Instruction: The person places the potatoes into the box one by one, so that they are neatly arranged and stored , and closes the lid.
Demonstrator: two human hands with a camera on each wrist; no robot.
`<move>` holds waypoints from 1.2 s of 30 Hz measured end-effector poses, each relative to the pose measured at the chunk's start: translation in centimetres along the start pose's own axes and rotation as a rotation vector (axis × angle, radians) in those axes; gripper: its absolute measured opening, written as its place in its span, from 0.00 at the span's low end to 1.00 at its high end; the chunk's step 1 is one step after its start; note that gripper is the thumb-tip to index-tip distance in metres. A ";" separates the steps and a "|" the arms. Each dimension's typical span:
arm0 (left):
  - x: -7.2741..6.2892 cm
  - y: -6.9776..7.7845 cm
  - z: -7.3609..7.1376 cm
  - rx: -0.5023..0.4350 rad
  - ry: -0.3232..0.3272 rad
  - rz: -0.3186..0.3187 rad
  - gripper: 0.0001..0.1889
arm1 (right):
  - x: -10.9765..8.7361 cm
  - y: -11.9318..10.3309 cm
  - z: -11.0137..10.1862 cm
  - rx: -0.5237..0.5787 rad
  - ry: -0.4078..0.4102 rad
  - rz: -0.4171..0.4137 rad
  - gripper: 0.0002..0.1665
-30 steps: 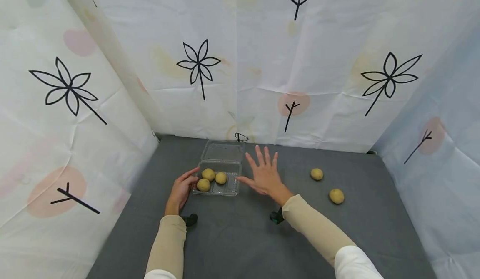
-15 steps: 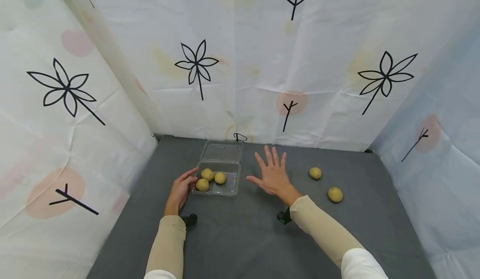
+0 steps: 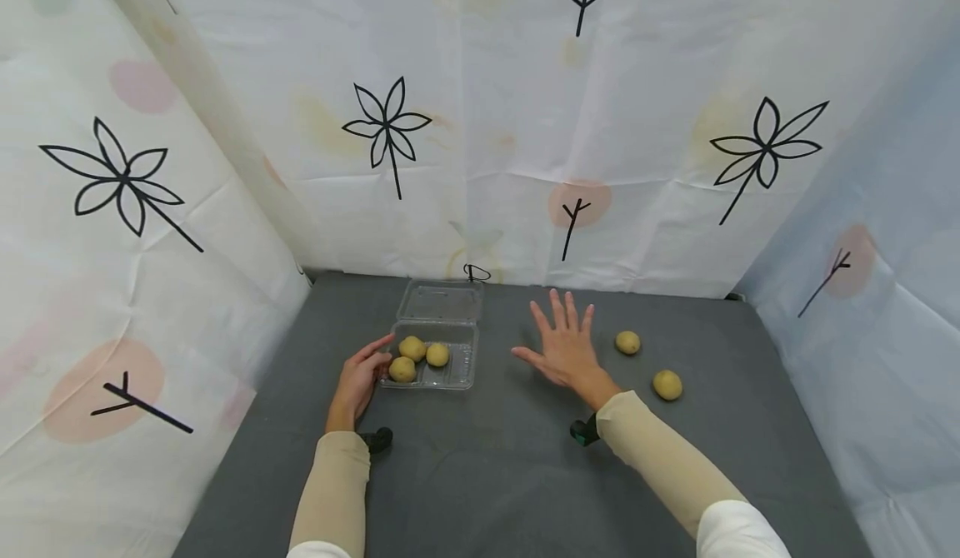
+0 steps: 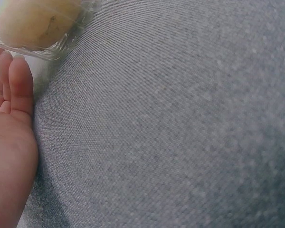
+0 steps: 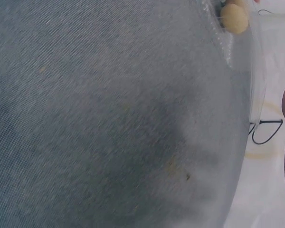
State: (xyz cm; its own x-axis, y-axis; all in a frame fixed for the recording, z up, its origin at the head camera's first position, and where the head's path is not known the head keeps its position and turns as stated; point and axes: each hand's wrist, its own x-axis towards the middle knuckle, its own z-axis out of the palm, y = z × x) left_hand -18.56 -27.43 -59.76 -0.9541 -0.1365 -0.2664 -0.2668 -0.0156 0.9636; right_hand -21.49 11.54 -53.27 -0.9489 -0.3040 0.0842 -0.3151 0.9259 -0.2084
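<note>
A clear plastic clamshell container [image 3: 459, 375] lies with its lid [image 3: 441, 301] folded back on the table. Inside its left part are a front potato [image 3: 402, 370], a rear potato [image 3: 412, 348] and one nearer the middle [image 3: 437, 354]. My left hand [image 3: 356, 383] touches the container's left side, its fingers extended along the wall; in the left wrist view, the fingers [image 4: 21, 85] reach the edge beside a potato [image 4: 38, 23]. My right hand [image 3: 566, 351] hovers over the table with spread fingers, holding nothing, between the container and two loose potatoes.
Of the loose potatoes at the right, one [image 3: 627, 342] lies farther back and the other [image 3: 667, 385] nearer. A grey cloth covers the table [image 3: 480, 475]. Patterned white curtains [image 3: 510, 125] enclose its back and both sides.
My right hand has moved rightward, away from the container and toward the loose potatoes, fingers still spread. The left hand stays at the container's side, and the potatoes lie as before.
</note>
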 end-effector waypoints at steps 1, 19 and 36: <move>0.0 0.0 -0.1 0.001 -0.002 0.002 0.23 | -0.1 0.2 0.0 -0.003 0.003 -0.002 0.56; -0.1 0.0 -0.2 -0.005 -0.017 0.017 0.22 | -1.8 4.2 -0.6 -0.005 -0.023 0.080 0.57; 0.2 -0.1 -0.2 -0.003 -0.016 0.000 0.23 | -2.9 7.7 -1.2 0.041 0.015 0.127 0.57</move>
State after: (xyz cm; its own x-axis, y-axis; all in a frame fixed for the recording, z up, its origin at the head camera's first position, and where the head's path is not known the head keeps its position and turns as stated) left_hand -18.70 -27.67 -59.91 -0.9562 -0.1208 -0.2665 -0.2662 -0.0184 0.9637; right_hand -21.14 19.85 -54.00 -0.9809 -0.1816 0.0693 -0.1934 0.9465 -0.2583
